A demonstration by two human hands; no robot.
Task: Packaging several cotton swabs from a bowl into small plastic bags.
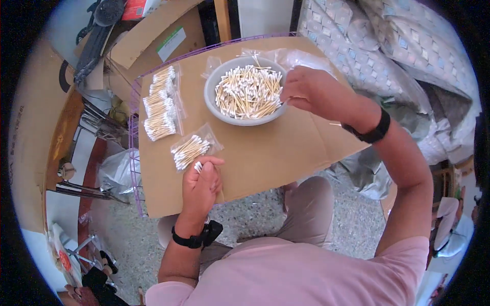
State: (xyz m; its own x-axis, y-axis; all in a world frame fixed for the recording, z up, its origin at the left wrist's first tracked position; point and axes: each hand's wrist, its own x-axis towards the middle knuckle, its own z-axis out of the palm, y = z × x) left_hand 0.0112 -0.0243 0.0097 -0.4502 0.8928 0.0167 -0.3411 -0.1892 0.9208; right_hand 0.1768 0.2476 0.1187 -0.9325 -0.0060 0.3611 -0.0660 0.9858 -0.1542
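1. Carrier: flat brown cardboard sheet (pixel 286 148) laid as a worktop over a purple wire frame, the person seated at its near edge.
2. Round grey plastic bowl (pixel 212 99) sits toward the far edge, near mid-width, heaped with loose wooden-stemmed cotton swabs (pixel 247 92) lying in every direction.
3. Right hand (pixel 311 92) is at the bowl's right rim, fingers curled and pinched at the heap's right side. Whether it grips any swabs, cannot tell.
4. Left hand (pixel 200 184) rests near the near edge, left of centre, closed around a small bunch of swabs (pixel 198 166); white tips poke out above the fingers, stems running away from the body.
5. Key relation: the bowl lies up and to the right of the left hand, well apart; the right hand is much the nearer, touching its rim.
6. A small clear bag of swabs (pixel 191 149) lies just beyond the left fingertips, long axis slanting toward the far right.
7. A row of filled clear bags (pixel 161 104) runs along the left edge.
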